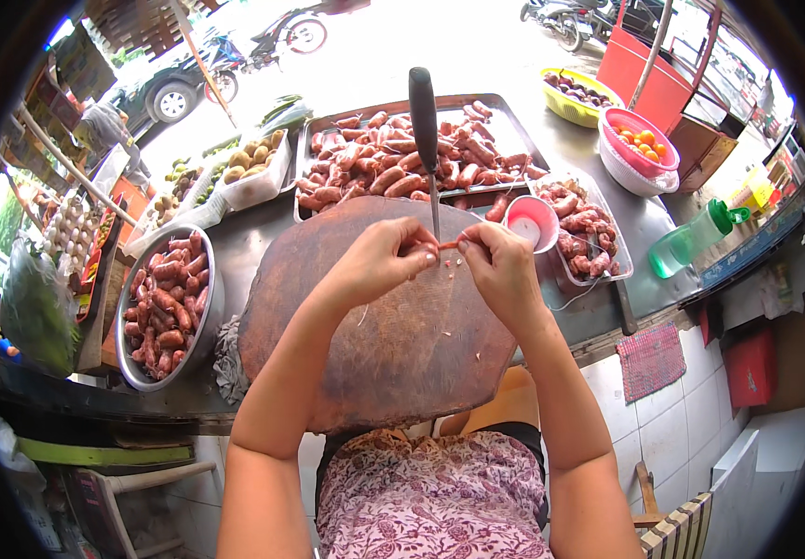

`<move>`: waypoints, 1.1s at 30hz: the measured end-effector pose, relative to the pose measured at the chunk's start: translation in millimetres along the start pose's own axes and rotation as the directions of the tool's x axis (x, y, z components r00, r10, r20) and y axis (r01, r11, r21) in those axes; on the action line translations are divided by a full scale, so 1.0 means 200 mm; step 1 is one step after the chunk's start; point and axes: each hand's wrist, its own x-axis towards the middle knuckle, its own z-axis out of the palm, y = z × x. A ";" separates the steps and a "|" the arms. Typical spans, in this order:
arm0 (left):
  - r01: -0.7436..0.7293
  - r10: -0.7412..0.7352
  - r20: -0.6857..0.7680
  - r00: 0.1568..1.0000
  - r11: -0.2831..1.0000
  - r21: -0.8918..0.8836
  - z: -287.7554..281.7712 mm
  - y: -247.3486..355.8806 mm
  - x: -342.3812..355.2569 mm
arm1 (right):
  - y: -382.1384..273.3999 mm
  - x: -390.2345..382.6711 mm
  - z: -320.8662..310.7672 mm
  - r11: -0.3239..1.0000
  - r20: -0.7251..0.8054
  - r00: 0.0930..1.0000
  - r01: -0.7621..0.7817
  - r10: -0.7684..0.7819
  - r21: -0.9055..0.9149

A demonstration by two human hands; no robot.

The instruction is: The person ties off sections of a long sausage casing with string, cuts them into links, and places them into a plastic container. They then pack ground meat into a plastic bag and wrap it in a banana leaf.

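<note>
Over a round wooden chopping board [374,349], my left hand [376,259] and my right hand [500,275] pinch opposite ends of a thin reddish strip [449,245]. Its exact kind is too small to make out. Just beyond my fingers a dark-handled knife [424,121] stands upright, its blade tip hidden by them. Small pale scraps lie on the wood. Behind the board, linked sausages [393,154] fill a metal tray [523,130]. Close to my right hand are a pink-lined cup [533,224] and a plastic tub [621,238] of sausages.
A metal basin [216,270] of sausages sits left, with a grey cloth [230,363] beside it. On the right are a green bottle [691,244], a pink bowl [615,154] with orange fruit and a yellow basket [565,107]. A knife handle [626,312] overhangs the table edge.
</note>
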 end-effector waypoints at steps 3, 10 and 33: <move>-0.039 0.043 -0.059 0.997 0.997 0.072 -0.03 -0.02 0.07 | 0.06 0.07 0.06 0.999 -0.013 0.999 -0.037 0.037 -0.012; -0.047 0.046 -0.034 0.998 0.999 -0.018 -0.02 -0.14 0.17 | 0.15 0.11 0.14 0.961 0.078 0.962 -0.266 0.260 0.072; 0.022 0.282 -0.371 0.885 0.770 0.638 -0.75 -0.65 0.68 | 0.47 -0.37 -0.25 0.875 -0.430 0.844 -0.438 0.321 -0.205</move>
